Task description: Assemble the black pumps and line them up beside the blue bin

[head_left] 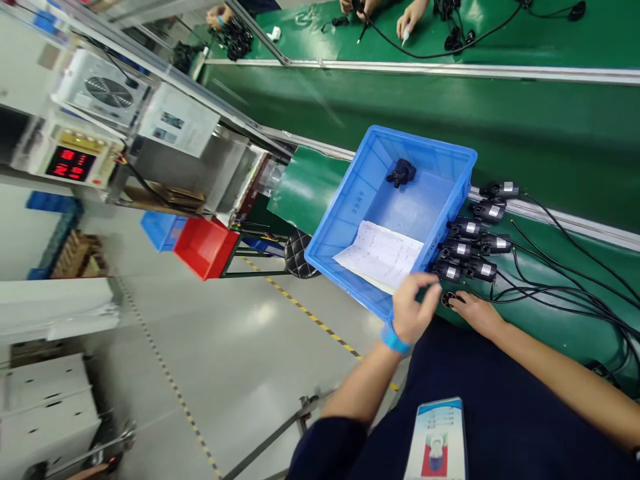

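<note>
My left hand (413,310), with a blue band at the wrist, is over the near corner of a blue plastic bin (345,207). Its fingers curl toward the thumb, and anything between them is too small to make out. Close by, my right hand (475,312) has its fingertips closed on a small round black part (448,299) at the table edge. Beside both hands, several black corded pump-like units (459,249) with white labels lie in rows. Inside the bin are a single black piece (401,173) and a handwritten paper sheet (383,253).
Black cables (565,293) trail right across the green table (555,333). Beyond a metal rail, co-workers' hands (413,17) handle cords. At left are a device with a red digital display (71,163), a red bin (205,247) and a black stool (299,255).
</note>
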The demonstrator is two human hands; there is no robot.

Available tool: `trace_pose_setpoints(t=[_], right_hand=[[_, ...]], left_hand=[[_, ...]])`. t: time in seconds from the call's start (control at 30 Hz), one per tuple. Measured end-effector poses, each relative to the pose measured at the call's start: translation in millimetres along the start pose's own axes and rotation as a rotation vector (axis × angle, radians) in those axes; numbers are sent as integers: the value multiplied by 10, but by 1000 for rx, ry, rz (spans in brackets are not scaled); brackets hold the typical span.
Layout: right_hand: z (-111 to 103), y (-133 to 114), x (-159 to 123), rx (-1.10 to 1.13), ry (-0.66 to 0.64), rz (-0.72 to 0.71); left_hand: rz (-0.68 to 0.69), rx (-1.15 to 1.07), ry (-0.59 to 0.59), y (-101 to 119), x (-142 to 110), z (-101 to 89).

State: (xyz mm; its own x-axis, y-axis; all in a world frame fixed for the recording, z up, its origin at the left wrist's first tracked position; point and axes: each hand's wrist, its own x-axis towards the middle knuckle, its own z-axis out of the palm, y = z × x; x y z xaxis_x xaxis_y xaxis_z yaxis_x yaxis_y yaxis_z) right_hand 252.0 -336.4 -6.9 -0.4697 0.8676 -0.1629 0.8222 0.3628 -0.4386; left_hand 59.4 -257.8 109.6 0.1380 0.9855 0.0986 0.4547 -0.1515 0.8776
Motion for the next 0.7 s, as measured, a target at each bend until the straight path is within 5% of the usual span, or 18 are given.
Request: trace_pose_setpoints(t=[0.1,0.2,0.33,0.5,0.7], right_hand=[[-213,-61,-158,61,29,-60],[-585,-136,-409,223,166,-71],[-1040,-185,-712,258,396,23],[-1341,-143,-822,170,527,145],[-1620,-64,-815,183,648,219]], left_hand=[[-1,301,108,-258,1097,-174],[-149,605,78,-694,2168,-91],[-236,758,-21,-1074,3000,216],[-544,530,33,-1240,3361,426],[-536,338,117,-1324,3053,77]])
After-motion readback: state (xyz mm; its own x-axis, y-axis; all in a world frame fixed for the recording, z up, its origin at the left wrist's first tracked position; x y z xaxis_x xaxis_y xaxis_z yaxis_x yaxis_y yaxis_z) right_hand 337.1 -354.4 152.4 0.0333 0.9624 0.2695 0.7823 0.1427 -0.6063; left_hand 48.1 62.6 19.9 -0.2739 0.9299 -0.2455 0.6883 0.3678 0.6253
